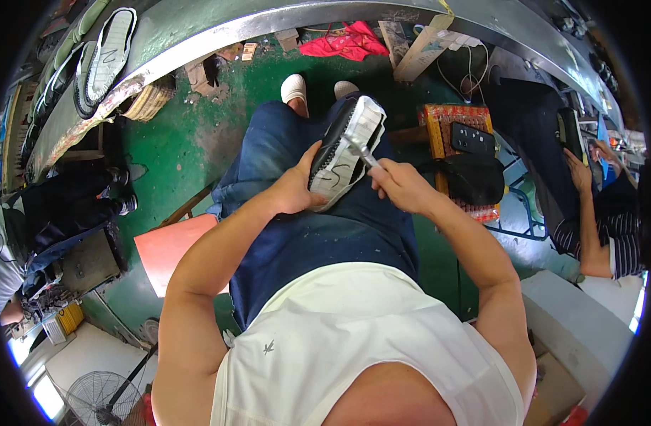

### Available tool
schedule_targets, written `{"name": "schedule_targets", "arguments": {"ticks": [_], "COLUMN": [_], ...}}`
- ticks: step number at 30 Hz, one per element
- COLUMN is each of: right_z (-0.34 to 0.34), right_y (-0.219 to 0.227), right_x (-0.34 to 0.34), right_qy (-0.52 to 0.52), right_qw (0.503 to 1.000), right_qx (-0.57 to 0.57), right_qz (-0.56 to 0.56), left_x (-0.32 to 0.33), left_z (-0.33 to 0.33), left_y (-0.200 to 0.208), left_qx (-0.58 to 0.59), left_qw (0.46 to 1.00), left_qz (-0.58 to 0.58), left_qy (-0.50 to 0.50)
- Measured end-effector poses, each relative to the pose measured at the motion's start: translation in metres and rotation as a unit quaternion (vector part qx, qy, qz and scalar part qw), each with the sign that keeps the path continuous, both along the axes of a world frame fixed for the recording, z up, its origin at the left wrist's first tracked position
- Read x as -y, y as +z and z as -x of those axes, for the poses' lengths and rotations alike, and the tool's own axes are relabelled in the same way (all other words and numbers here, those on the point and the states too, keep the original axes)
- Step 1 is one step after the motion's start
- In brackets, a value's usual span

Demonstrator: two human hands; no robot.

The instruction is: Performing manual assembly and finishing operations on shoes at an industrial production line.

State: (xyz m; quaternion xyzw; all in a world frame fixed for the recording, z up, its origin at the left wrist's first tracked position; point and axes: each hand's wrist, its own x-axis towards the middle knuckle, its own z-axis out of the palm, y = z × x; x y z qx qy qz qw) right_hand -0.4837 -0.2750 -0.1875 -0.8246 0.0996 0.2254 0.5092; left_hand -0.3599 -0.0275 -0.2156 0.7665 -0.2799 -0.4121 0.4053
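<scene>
A half-made shoe [337, 175] lies bottom up across my thighs, with a black upper gathered in pleats round a whitish sole face that bears dark squiggle marks. My left hand [297, 187] grips its left side near the heel end, thumb on the sole face and fingers along the black upper. In my right hand [402, 186] is a hand tool with a silvery metal end [362, 150]. That end touches or hovers just over the middle of the sole face. Its exact kind is not clear, since my fingers cover the handle.
A bench edge [219, 51] curves across the far side, with several shoes [111, 57] at its left end. To my right, a phone [473, 138] and a black pouch [470, 179] rest on a beaded seat [437, 126]. Co-workers sit on both sides. A fan [101, 397] stands behind left.
</scene>
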Motion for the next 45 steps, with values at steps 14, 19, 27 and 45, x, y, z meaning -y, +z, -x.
{"name": "schedule_targets", "arguments": {"ticks": [14, 19, 27, 45], "right_z": [0.019, 0.013, 0.029, -0.032], "right_y": [0.017, 0.028, -0.005, 0.012], "right_x": [0.034, 0.031, 0.019, 0.006], "right_qy": [-0.266, -0.156, -0.165, 0.023], "right_qw": [0.927, 0.980, 0.961, 0.994], "right_qx": [-0.008, -0.016, -0.094, -0.104], "right_qz": [-0.263, -0.126, -0.200, -0.028], "left_x": [0.078, 0.099, 0.027, 0.037], "left_z": [-0.086, -0.089, -0.032, -0.012], "left_y": [0.114, 0.009, -0.006, -0.012], "left_qx": [0.060, -0.011, 0.076, 0.303], "left_qw": [0.931, 0.996, 0.995, 0.947], "left_qz": [0.337, -0.027, -0.048, -0.052], "left_qy": [0.125, 0.090, 0.038, 0.092]}}
